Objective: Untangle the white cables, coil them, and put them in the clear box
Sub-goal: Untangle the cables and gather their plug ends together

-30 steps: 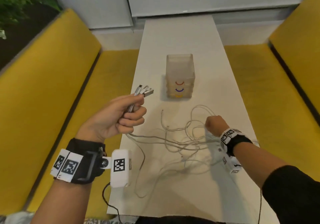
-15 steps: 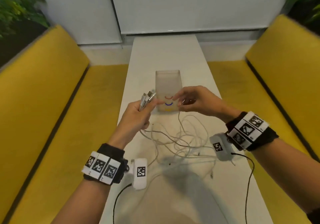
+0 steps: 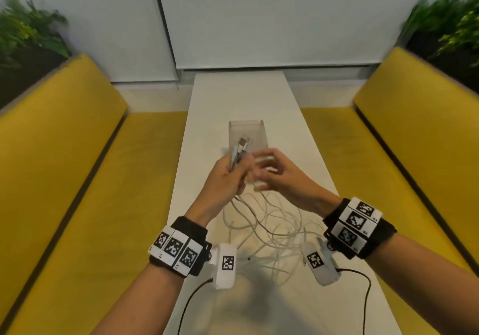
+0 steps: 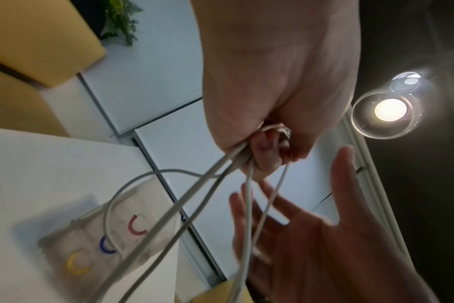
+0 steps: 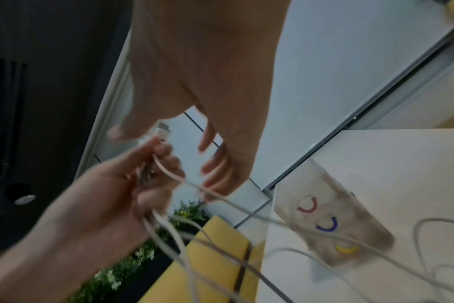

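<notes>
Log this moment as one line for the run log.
left hand: grips cable ends | right hand: open beside them | cables: tangled on table | box: no cables inside

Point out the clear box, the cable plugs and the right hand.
clear box [image 3: 255, 130]: head view, upper back wall.
cable plugs [image 3: 243, 143]: head view, metal tips above the left hand.
right hand [image 3: 282, 179]: head view, back of the hand.

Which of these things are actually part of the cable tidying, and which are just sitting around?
Part of the job:
white cables
clear box
left hand, gripping the cable ends
right hand, open beside it

Just around:
white table
yellow benches
plants
</notes>
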{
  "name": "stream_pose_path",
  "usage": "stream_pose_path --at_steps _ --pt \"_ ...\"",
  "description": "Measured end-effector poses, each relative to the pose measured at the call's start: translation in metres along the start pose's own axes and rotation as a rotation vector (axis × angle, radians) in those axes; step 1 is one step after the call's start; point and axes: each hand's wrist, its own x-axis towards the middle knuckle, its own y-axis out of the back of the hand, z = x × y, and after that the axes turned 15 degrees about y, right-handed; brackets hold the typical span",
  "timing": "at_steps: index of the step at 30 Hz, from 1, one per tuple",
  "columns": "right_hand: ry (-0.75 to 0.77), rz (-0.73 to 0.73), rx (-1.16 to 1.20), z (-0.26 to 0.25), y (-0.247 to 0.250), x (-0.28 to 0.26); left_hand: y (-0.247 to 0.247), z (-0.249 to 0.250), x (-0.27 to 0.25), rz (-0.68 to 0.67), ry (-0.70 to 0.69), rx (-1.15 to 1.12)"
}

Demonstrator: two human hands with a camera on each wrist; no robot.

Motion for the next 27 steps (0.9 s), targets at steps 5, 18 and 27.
stream_pose_path --at_steps 5,18,27 --pt "-0.008 -0.225 -0.219 0.02 0.014 -0.02 0.024 0.031 -0.007 0.174 -0.146 -0.149" --pt "0.04 -0.218 -0.475 -0.005 0.048 -0.016 0.004 0.038 -0.022 -0.028 -0.104 0.206" --pt "0.022 -0.337 -0.266 -0.038 0.046 -0.021 0.016 0.039 -0.028 -0.147 -0.023 0.458"
